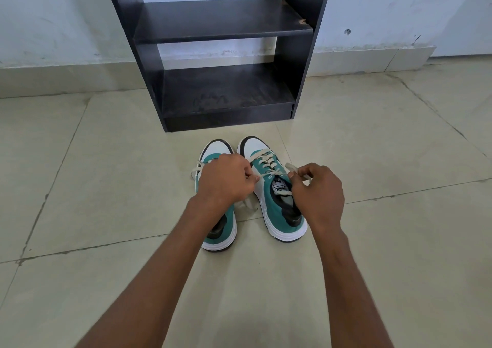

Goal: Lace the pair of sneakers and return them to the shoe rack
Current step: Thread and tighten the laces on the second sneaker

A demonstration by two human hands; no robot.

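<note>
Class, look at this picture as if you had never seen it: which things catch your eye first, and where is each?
First come the two hands, the left hand and the right hand, each pinching an end of the cream shoelace of the right teal-and-white sneaker at the middle of the tiled floor. The left teal-and-white sneaker stands beside it, partly hidden by the left hand. Behind them, against the wall, stands the dark wooden shoe rack.

The left hand (226,178) covers most of the left sneaker (222,230), so its lacing can't be seen. The shoe rack (223,55) runs off the top edge, and the right hand (316,190) hides the lace (269,173) end, probably pinched.
</note>
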